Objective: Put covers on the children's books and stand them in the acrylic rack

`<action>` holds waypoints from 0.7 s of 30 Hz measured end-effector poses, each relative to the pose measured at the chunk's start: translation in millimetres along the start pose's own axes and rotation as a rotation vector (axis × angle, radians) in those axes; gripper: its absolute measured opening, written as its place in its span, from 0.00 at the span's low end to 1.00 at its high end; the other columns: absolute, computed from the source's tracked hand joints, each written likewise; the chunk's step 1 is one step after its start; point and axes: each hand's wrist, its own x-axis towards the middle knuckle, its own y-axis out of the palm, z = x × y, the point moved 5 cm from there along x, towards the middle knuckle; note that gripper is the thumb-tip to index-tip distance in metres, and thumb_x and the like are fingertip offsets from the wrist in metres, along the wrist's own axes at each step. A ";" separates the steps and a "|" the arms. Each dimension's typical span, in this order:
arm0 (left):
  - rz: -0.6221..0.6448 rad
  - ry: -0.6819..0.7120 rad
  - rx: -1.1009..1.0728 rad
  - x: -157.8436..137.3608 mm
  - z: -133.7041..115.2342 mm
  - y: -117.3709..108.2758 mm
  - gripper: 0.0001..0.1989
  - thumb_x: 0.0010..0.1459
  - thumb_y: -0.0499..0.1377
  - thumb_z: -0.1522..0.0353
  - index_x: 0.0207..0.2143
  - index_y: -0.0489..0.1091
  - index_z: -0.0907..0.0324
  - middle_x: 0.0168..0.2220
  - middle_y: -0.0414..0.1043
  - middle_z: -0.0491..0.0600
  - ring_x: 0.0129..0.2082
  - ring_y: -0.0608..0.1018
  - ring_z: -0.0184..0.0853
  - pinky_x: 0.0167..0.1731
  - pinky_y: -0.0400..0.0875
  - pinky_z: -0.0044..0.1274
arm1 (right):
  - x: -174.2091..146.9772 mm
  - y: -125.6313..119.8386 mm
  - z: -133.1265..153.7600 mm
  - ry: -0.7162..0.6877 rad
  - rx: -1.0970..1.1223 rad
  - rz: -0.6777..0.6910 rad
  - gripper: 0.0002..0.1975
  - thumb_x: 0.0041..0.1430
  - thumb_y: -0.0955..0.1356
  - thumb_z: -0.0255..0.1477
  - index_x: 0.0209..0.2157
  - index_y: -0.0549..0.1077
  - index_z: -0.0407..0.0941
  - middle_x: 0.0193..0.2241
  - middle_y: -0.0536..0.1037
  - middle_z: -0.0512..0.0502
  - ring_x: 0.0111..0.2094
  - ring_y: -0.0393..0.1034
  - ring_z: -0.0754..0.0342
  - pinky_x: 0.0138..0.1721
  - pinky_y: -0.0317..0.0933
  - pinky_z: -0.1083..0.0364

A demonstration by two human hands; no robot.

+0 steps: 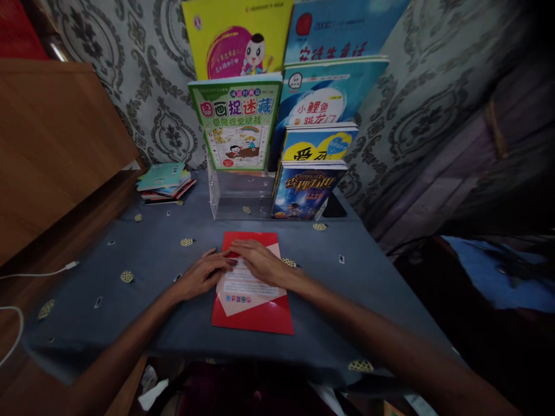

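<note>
A thin red book (260,321) lies on the table close to me, with a tilted pale panel of print that appears upside down. My right hand (260,261) rests flat across its upper part, fingers stretched toward the left edge. At that left edge, my left hand (204,275) lies with its fingertips on the page, touching or nearly touching the right fingers. Neither hand grips anything that I can see. Some of the print is hidden under the fingers.
Behind the red book stands a clear acrylic rack (236,208) holding a green picture book (238,124), a dark blue book (306,190) and several others. A small pile of books (165,178) sits back left. A white cable (52,271) lies at the left. A dark flat object (335,207) is beside the rack.
</note>
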 end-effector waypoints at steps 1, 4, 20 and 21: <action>0.000 -0.004 0.018 0.3 -1.8 -0.1 0.11 0.67 0.51 0.68 0.45 0.72 0.55 0.52 0.77 0.51 0.58 0.74 0.40 0.67 0.49 0.41 | 12.0 8.9 2.3 -0.014 0.014 0.024 0.23 0.67 0.59 0.22 0.61 0.68 0.40 0.60 0.71 0.34 0.64 0.61 0.45 0.64 0.57 0.41; -0.013 -0.002 0.041 0.2 -5.1 0.3 0.10 0.67 0.51 0.68 0.42 0.72 0.55 0.48 0.78 0.48 0.51 0.77 0.38 0.68 0.50 0.38 | 38.0 27.2 4.4 -0.017 0.025 0.045 0.23 0.69 0.59 0.26 0.63 0.64 0.36 0.62 0.69 0.30 0.67 0.57 0.44 0.65 0.55 0.40; -0.068 0.056 0.038 -2.4 8.0 5.3 0.14 0.69 0.50 0.67 0.50 0.73 0.53 0.56 0.75 0.51 0.64 0.68 0.42 0.66 0.54 0.46 | -28.1 -4.7 -43.5 0.247 -0.064 0.015 0.27 0.73 0.56 0.36 0.67 0.59 0.37 0.68 0.58 0.32 0.70 0.47 0.44 0.69 0.48 0.39; -0.068 0.059 0.041 -2.6 7.6 5.1 0.14 0.69 0.50 0.67 0.50 0.73 0.53 0.56 0.75 0.51 0.64 0.68 0.42 0.66 0.54 0.46 | -35.6 -8.5 -47.1 0.264 -0.063 -0.003 0.27 0.73 0.55 0.36 0.67 0.60 0.38 0.68 0.58 0.32 0.70 0.48 0.44 0.69 0.47 0.39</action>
